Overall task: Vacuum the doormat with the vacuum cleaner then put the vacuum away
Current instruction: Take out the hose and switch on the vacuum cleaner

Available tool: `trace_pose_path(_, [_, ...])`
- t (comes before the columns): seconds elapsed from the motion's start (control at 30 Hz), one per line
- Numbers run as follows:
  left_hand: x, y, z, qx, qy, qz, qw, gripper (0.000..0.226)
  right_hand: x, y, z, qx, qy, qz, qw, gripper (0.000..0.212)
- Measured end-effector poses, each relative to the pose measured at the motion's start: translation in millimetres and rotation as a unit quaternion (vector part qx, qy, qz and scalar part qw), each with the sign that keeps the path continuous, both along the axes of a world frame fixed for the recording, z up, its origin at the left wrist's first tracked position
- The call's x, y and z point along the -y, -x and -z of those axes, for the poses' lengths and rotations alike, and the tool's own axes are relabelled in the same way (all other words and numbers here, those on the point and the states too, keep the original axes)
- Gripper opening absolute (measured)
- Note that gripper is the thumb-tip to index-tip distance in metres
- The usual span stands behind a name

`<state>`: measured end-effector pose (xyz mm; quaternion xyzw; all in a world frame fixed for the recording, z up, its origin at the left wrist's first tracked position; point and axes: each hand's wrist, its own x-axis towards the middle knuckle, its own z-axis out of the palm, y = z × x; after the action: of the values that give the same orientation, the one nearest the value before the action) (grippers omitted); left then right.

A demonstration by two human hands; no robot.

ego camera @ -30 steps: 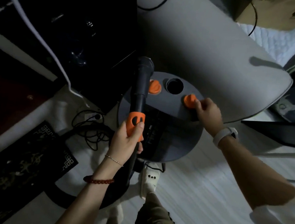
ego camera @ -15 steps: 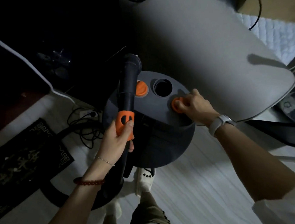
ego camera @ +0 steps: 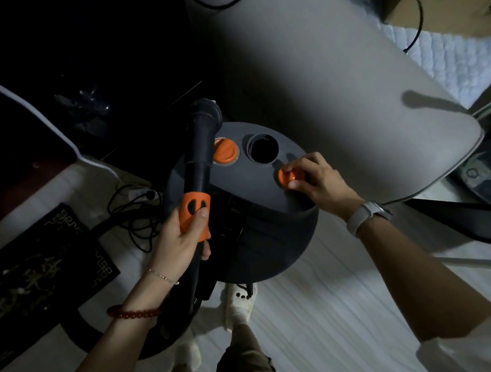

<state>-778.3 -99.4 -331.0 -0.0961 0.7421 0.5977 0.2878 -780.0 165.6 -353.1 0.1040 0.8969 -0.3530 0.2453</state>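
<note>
Left hand: our left hand (ego camera: 181,241) is wrapped round the orange collar (ego camera: 194,213) of the black vacuum wand (ego camera: 199,162), thumb laid along the collar.
Right hand: our right hand (ego camera: 315,178) pinches the orange knob (ego camera: 288,179) on the lid, fingers curled over it.
Vacuum cleaner: the dark round vacuum canister (ego camera: 263,233) sits directly under our right-hand grip and just right of our left-hand grip.
Lid: 1 open round port (ego camera: 263,151) lies just left of the pinched knob; a 2nd orange knob (ego camera: 225,152) sits beyond the port, beside the wand.
Doormat: the black patterned doormat (ego camera: 29,271) lies on the floor, left of and below our left-hand grip.
Cables: black cords (ego camera: 137,213) are tangled just left of the collar.
</note>
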Motion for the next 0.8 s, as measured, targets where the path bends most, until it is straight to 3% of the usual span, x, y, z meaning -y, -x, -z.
trace_pose_path(0.47, [0,1,0,-0.009,0.005,-0.027,1.000,0.008,21,-7,9,-0.065,-0.026,0.113,0.991,0.031])
trace_pose_path(0.63, [10,1,-2,-0.009,-0.001,-0.028,1.000,0.010,29,1,1,-0.087,-0.135,0.056,0.985,0.041])
trace_pose_path(0.8, [23,-1,-6,-0.009,0.001,-0.042,0.999,0.018,77,47,-4,-0.192,-0.077,-0.007,0.978,0.040])
